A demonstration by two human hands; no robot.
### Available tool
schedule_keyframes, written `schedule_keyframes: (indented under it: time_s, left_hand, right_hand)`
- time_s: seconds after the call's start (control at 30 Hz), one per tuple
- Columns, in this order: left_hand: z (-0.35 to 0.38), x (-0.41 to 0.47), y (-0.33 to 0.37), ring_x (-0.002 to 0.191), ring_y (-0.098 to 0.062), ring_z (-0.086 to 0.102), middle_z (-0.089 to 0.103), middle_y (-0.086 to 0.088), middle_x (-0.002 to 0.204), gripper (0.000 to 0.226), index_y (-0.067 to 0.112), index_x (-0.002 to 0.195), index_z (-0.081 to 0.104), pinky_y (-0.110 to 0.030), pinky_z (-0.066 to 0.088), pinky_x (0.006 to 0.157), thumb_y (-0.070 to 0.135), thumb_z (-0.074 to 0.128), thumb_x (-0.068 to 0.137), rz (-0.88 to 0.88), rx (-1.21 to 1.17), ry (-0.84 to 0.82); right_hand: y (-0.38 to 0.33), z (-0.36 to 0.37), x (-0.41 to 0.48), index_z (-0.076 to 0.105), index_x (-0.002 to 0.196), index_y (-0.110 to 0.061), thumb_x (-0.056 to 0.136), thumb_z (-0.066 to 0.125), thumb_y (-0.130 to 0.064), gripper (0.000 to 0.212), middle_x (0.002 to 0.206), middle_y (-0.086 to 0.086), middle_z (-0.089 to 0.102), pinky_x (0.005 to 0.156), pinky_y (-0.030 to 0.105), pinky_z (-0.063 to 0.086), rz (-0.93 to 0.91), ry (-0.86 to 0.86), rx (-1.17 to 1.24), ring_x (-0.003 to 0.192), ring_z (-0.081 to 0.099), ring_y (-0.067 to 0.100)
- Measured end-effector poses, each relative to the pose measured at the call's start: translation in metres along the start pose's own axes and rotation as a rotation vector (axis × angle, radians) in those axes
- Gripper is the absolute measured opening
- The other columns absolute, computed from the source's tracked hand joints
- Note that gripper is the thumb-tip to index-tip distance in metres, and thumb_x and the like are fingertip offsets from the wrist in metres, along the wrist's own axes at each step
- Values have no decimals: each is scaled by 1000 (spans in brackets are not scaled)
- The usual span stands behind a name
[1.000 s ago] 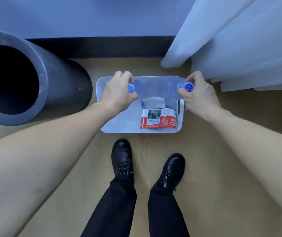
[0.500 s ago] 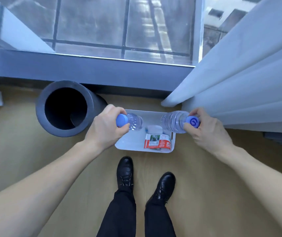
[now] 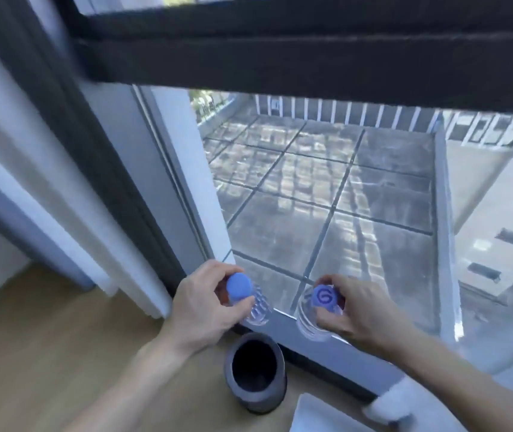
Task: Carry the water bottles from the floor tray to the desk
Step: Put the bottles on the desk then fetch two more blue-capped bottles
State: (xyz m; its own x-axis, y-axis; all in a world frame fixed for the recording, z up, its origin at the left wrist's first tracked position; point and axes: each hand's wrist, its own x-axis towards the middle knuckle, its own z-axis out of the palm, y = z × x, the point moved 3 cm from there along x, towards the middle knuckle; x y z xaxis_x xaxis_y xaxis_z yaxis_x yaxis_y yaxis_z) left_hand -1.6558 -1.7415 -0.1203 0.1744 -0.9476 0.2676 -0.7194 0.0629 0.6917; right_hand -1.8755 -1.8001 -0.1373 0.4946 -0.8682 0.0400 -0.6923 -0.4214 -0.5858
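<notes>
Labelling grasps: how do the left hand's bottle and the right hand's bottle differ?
Left bottle shows a plain blue cap top; right bottle has a dark swirl on its cap. Left hand curls round the neck under its cap; right hand pinches at the cap itself. Both clear, blue-capped, caps toward the camera.

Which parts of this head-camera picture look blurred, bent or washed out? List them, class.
Head view: motion blur smears the window frame; the wide lens bows the frame's bars; daylight washes out the building outside; sharpest are the left hand and right hand gripping the left bottle and right bottle.
</notes>
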Motion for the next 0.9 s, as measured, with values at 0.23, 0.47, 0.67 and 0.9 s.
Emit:
schedule_keyframes:
  time_s: [0.23, 0.47, 0.67, 0.9]
  left_hand:
    - [-215, -68, 79, 50, 2, 45, 56, 19, 52, 24, 34, 70, 62, -8, 35, 53, 38, 81, 55, -106, -28, 512]
    - [-368, -174, 86, 56, -1, 48, 64, 7, 66, 16, 21, 77, 71, -9, 37, 55, 35, 77, 70, -208, 67, 692]
    - [-487, -293, 18, 59, -10, 48, 60, -2, 65, 28, 16, 75, 72, -27, 39, 63, 40, 77, 62, -338, 47, 811]
    - [-617, -402, -42, 73, -3, 62, 74, -1, 85, 15, 21, 78, 72, -20, 49, 75, 25, 80, 67, -449, 188, 871]
  right_hand:
    - [-216, -79, 9, 57, 87, -20, 78, 62, -36, 20, 70, -2, 55, 62, 27, 33, -469, 192, 52, 67, 49, 21]
    - [-395, -55, -26, 55, 79, -16, 86, 52, -46, 31, 58, -11, 48, 51, 29, 25, -739, 161, 147, 55, 46, 12]
    - [-546, 45, -58, 57, 77, -12, 85, 53, -51, 40, 62, -3, 56, 53, 30, 38, -900, -17, 147, 60, 52, 17]
    - [-722, 162, -86, 56, 80, -13, 84, 57, -44, 32, 64, -1, 56, 49, 14, 37, -1036, -109, 334, 57, 49, 10]
